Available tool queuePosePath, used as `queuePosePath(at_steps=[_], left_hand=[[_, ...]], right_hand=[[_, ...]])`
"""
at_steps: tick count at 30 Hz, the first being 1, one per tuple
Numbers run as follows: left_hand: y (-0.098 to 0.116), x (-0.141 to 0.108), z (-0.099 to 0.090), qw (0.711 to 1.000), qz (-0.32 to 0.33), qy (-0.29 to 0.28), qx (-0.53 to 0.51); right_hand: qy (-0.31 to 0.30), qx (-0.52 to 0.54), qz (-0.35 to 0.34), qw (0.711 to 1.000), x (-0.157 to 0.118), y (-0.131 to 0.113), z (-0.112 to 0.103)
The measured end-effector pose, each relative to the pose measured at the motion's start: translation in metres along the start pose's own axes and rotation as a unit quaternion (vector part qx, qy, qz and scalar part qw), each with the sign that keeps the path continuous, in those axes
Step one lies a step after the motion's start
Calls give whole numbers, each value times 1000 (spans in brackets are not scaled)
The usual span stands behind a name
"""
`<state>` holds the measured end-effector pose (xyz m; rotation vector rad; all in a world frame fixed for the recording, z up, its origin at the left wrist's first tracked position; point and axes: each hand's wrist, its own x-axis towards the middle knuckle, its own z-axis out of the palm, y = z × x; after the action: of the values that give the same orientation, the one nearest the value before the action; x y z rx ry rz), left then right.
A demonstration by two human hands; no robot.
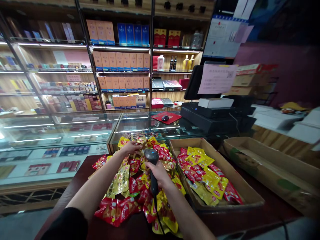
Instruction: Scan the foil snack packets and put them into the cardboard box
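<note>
Wooden shelves (112,7) with many boxes and bottles stand at the far wall, and they are the largest thing before me. Nearer comes the glass showcase (75,118), with lit shelves inside. On my side of it is the dark red surface (81,176), where two cardboard boxes lie to the right. The farther right one is the long box (282,176); beside it, the open box (237,176) contains red, yellow and golden packets. To the left of this box, a loose pile of packets (136,185) is spread on the surface, just under my two arms. Behind the open box sit the black cash drawer (210,121) and the monitor (193,83), with a paper sheet (216,78) in front of the screen.

My right grip (161,173) is wrapped around the handle of the black scanner (154,186), above the middle of the pile. My left grip (132,147) is at the pile's far edge, beside a golden packet (141,140); I cannot tell whether its fingers pinch it.

Smallest is the mouse (165,118), on a red mat (176,117).
</note>
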<state>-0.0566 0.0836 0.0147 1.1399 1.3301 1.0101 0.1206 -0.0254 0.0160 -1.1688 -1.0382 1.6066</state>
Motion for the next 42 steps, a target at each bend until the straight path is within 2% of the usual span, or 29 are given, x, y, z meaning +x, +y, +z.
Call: queuePosePath(at_steps=[3, 9, 23, 25, 29, 33, 36, 39, 42], left_hand=[[-1, 3, -3, 1000, 6, 12, 9], [0, 4, -6, 1000, 9, 2, 14], [1, 4, -9, 999, 23, -1, 30], [4, -1, -6, 1000, 15, -8, 25], [12, -16, 2, 998, -12, -45, 34], [18, -32, 19, 991, -28, -130, 34], [24, -39, 43, 984, -31, -173, 27], [33, -40, 79, 983, -23, -182, 24], [41, -40, 124, 982, -3, -187, 37]], right_hand=[[16, -22, 1, 1000, -5, 5, 3], [0, -58, 5, 998, -14, 1, 8], [-19, -48, -2, 999, -6, 11, 6], [-15, -36, -17, 999, -4, 9, 4], [26, -20, -105, 994, 7, -1, -6], [79, 12, -125, 989, 15, -21, -25], [92, 56, -110, 988, 8, -37, -44], [106, 90, -119, 983, -7, -51, -70], [126, 93, -147, 977, -28, -60, -103]])
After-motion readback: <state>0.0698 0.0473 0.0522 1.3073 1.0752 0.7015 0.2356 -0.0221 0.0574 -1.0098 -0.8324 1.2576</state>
